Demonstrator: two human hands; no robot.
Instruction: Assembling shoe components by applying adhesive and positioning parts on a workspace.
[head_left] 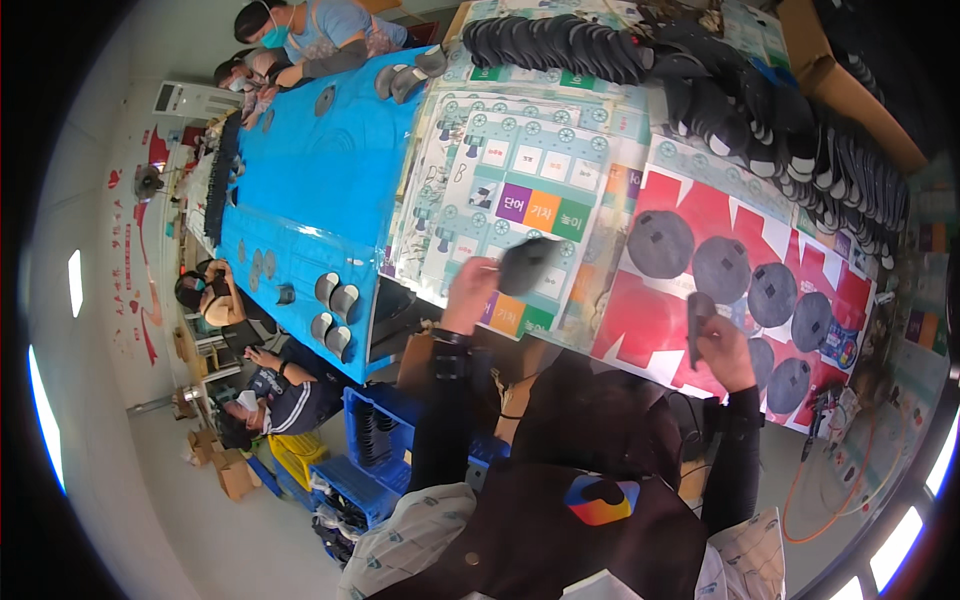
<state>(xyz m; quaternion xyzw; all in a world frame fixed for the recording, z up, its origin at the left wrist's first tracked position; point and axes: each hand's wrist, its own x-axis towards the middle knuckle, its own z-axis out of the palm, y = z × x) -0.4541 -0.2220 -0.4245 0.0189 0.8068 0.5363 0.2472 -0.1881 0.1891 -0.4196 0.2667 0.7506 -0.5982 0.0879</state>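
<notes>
My left hand [469, 297] grips the edge of a dark grey round pad [527, 267], held tilted above the printed sheets. In my right hand [726, 354] is another dark grey pad [699, 318], turned nearly edge-on so that only a narrow side shows. Beneath and around the right hand, several dark grey round pads [660, 245] lie flat in two rows on a red and white sheet [628, 337]. Some of them carry a small dark square mark. White and pale green printed sheets [480, 212] cover the table below my left hand.
Long rows of stacked dark curved pads [555, 45] line the table's far side, continuing at right [840, 170]. An open cardboard box [850, 80] stands behind them. Left is a blue-topped table [310, 180] with pads and several people around it. An orange hose [795, 500] hangs at right.
</notes>
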